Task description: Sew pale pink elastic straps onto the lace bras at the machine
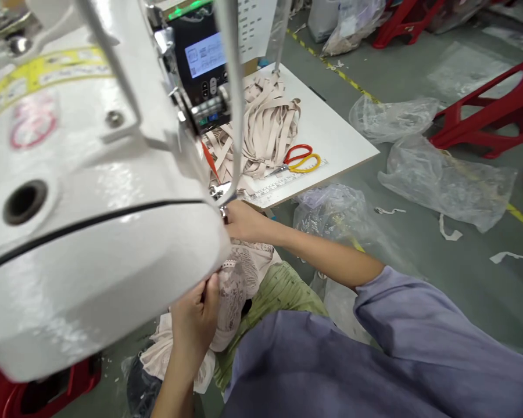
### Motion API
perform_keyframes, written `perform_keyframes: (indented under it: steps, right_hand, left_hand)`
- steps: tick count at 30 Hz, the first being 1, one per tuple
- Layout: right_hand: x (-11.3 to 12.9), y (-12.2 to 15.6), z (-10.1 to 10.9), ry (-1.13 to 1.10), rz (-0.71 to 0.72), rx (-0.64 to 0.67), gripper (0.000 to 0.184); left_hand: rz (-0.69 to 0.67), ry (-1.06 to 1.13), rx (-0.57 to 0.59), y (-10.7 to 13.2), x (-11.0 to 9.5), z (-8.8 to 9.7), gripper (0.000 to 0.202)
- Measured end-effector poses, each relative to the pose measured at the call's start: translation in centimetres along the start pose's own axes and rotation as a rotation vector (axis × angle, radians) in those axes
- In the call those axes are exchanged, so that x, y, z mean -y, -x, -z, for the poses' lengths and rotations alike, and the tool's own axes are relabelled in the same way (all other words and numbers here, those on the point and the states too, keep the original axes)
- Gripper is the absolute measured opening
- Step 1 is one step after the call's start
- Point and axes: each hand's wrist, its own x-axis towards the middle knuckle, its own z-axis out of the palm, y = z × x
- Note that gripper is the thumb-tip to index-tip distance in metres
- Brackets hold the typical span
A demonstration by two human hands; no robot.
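A white sewing machine (113, 273) fills the left side and covers the stitching area. Below its rounded head, my left hand (196, 316) is closed with thumb and fingers on a pale beige lace garment (233, 284), which drapes over my lap. My right hand (246, 223) reaches in at the machine's needle end, just above the lace. Its fingertips are hidden behind the machine, so their grip does not show. More pale fabric (159, 348) hangs under my left wrist.
On the white table (331, 133) lie a heap of beige straps (265, 128), scissors (303, 159) with red and yellow handles, and a printed ruler (283, 183). A lit control panel (204, 55) stands behind. Plastic bags (444, 180) and red stools (492, 110) are on the floor.
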Motion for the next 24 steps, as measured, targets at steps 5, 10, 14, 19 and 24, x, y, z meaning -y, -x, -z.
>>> perform_keyframes:
  steps: [5, 10, 14, 19, 24]
  right_hand:
    - [-1.1, -0.1, -0.8, -0.017, 0.071, -0.052, 0.014]
    - [-1.3, -0.2, -1.4, 0.013, 0.048, -0.080, 0.017]
    - [-1.1, -0.2, -1.6, -0.012, 0.057, -0.110, 0.014]
    - [-0.9, -0.1, -1.3, -0.033, 0.047, -0.111, 0.015]
    - [-1.2, -0.1, -1.2, -0.021, 0.088, -0.118, 0.017]
  left_hand:
    - [-0.051, -0.096, -0.060, 0.4, 0.7, 0.1, 0.027]
    - [-0.028, -0.132, -0.127, 0.8, 0.7, 0.1, 0.026]
    - [-0.015, -0.113, -0.135, 0.9, 0.6, 0.0, 0.026]
    - [-0.002, -0.109, -0.124, 0.7, 0.5, -0.3, 0.027]
    - [-0.014, -0.096, -0.131, 0.6, 0.8, -0.5, 0.026]
